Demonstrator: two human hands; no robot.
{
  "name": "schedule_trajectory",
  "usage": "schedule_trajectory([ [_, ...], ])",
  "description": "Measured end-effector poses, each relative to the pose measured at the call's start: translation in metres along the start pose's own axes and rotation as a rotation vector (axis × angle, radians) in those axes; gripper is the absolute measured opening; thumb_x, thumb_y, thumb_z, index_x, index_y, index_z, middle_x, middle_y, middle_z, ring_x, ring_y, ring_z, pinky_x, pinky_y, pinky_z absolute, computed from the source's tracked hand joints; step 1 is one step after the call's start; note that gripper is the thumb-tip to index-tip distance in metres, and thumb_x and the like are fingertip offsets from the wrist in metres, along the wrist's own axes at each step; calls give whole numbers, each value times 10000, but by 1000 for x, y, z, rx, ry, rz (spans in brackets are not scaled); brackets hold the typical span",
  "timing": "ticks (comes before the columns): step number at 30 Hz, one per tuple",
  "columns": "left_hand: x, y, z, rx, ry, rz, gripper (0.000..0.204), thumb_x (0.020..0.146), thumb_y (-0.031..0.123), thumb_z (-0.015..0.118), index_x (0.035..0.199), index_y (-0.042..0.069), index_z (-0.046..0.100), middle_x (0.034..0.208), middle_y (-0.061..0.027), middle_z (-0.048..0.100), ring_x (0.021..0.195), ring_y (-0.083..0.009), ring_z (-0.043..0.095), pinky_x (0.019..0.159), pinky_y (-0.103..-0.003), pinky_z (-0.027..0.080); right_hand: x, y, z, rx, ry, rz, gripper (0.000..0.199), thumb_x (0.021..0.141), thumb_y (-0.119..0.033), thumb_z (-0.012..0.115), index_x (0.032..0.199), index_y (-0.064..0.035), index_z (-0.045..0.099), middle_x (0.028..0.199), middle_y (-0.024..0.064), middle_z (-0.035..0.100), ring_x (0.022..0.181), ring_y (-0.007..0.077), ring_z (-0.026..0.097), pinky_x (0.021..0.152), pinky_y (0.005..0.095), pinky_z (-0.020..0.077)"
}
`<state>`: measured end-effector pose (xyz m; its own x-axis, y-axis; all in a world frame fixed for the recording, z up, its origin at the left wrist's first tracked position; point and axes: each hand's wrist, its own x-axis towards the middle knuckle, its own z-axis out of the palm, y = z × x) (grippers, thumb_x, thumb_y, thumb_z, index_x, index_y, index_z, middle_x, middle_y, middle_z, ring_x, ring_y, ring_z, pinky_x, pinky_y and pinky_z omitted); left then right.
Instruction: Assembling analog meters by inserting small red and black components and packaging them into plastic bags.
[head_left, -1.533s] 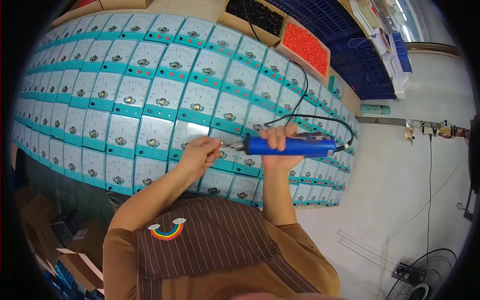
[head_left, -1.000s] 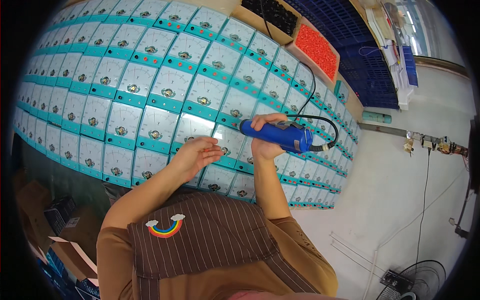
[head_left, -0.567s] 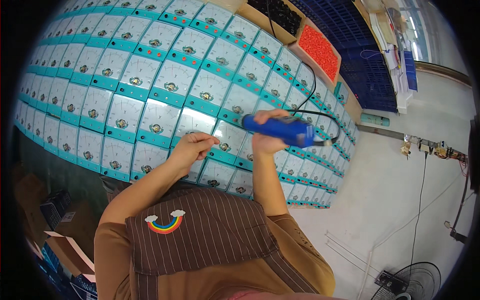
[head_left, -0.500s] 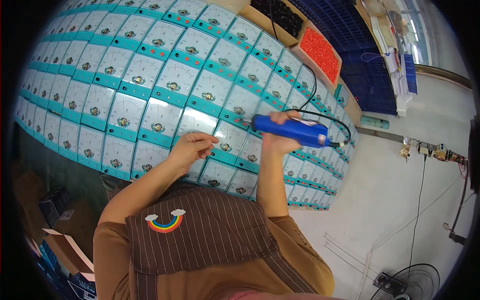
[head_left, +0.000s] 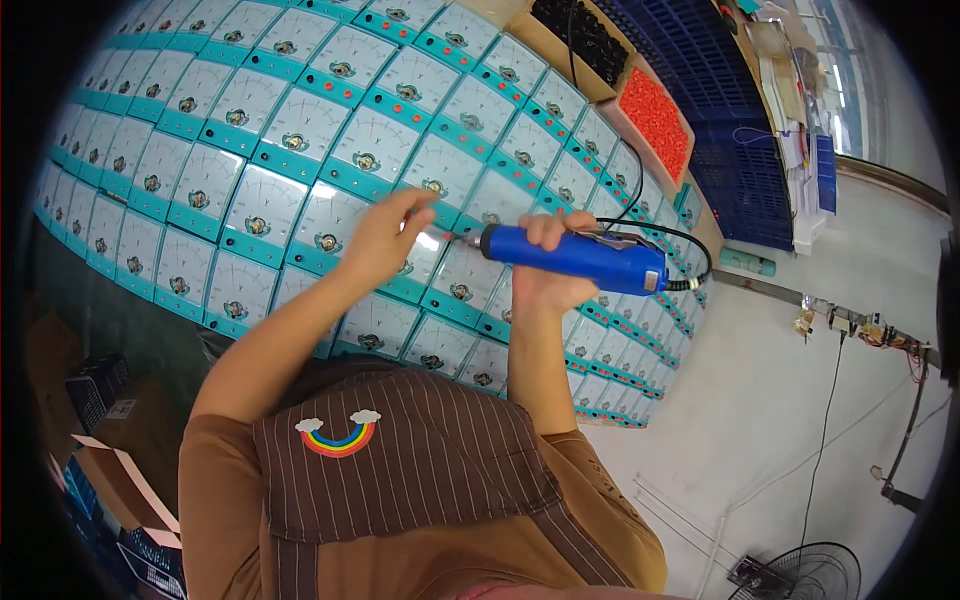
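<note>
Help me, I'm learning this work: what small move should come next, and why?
Perhaps bring the bare left hand to the slim grey tip of the blue cylindrical corded tool: the bare right hand grips it with the tip pointing leftward, and the left thumb and fingers are parted nearby.

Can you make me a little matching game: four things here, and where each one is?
1. Blue corded tool
2. Red pieces
3. Rainbow patch
4. Fan

A. On the striped apron
B. Gripped in the right hand
C. In the picture's lower right corner
D. Next to the black pieces

Pairs: 1-B, 2-D, 3-A, 4-C
</note>
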<state>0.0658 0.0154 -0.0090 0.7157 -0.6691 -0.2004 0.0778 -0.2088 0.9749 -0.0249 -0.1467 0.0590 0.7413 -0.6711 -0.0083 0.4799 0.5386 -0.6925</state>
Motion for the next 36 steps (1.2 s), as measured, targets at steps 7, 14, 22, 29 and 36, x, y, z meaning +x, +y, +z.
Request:
schedule_trajectory([
  [7,27,-21,-14,894,136,569,364,765,57,559,1116,143,597,1318,10,462,1137,-240,437,920,-371,354,8,42,-2,-341,-204,-167,557,836,-574,366,888,-33,488,585,99,514,559,224,484,631,367,403],
  [14,28,-20,-15,886,118,543,395,745,56,586,1124,167,596,1317,21,463,1143,-235,432,934,-367,344,12,57,-8,-388,-303,-179,600,843,-597,356,825,-11,487,637,122,550,570,210,523,588,325,427],
  [22,28,-19,-14,866,105,528,422,747,46,586,1146,184,582,1330,26,448,1154,-231,424,935,-384,343,7,58,-5,-440,-261,-142,697,805,-680,344,862,-3,502,637,123,562,589,217,552,594,322,459],
  [29,28,-18,-13,903,90,518,413,764,79,593,1161,192,569,1340,24,439,1155,-228,421,939,-391,338,42,-18,-55,160,149,-59,369,827,-427,383,869,-90,528,595,22,439,577,183,433,666,353,376],
  [36,37,9,9,946,115,483,335,738,142,647,1063,136,571,1249,-36,491,1122,-243,420,921,-427,339,56,-40,-150,779,176,59,182,845,-248,408,844,-88,494,588,-23,414,602,137,423,724,348,384],
])
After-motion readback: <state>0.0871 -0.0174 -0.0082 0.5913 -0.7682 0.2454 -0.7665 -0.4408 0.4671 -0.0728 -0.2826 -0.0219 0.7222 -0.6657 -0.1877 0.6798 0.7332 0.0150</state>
